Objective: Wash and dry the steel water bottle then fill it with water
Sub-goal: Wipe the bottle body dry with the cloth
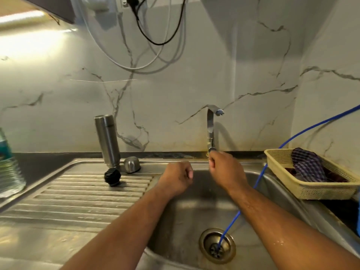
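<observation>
The steel water bottle [107,140] stands upside down at the back of the ribbed draining board. Its steel cap [132,164] lies beside it and a black stopper [112,177] lies in front. My right hand [226,169] grips the lever at the foot of the steel tap [211,127]; no water shows at the spout. My left hand [178,179] hovers over the sink basin's left edge with its fingers curled, holding nothing.
The sink basin [185,211] has a round drain [217,245] with a blue tube [261,176] running into it. A beige basket [311,189] with a checked cloth [308,165] sits at the right. A clear plastic bottle [8,166] stands at far left. Cables hang on the marble wall.
</observation>
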### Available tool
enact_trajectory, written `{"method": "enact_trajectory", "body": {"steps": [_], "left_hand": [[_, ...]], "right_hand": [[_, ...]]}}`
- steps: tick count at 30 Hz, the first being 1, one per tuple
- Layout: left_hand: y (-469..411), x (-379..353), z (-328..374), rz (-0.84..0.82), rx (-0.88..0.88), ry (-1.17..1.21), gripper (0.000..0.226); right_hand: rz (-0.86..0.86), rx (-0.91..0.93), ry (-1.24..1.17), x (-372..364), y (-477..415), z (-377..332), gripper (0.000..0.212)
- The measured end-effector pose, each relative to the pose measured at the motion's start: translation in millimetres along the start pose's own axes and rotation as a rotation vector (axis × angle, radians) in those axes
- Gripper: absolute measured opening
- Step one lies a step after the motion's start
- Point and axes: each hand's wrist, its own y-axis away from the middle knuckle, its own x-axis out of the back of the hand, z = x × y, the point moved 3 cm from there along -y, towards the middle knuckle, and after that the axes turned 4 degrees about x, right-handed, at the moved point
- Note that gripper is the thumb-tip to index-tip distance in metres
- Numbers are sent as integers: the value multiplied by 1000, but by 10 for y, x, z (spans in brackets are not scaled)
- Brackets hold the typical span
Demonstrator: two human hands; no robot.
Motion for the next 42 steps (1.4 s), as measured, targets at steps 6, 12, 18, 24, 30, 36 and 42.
{"method": "enact_trajectory", "body": {"steps": [6,12,18,24,30,36,42], "left_hand": [[346,-115,-295,-165,45,-127,80],[346,150,-302,69,-9,72,53],[126,431,-583,192,101,210,54],[-351,1288,-1006,586,163,122,60],[-756,1605,-1665,726,393,-61,126],[-1063,1585,-2061,598,629,374,132],[-933,1573,-2057,666,616,467,72]], "right_hand": [[-533,-98,29,-116,302,80,31],[-20,-32,-299,462,146,-353,19],[-528,5,-108,-297,535,-308,70],[-468,185,-133,-466,394,-426,53],[-476,202,-191,-548,348,-417,51],[-438,199,-222,-563,342,-386,51],[-418,201,-214,-540,346,-382,50]]}}
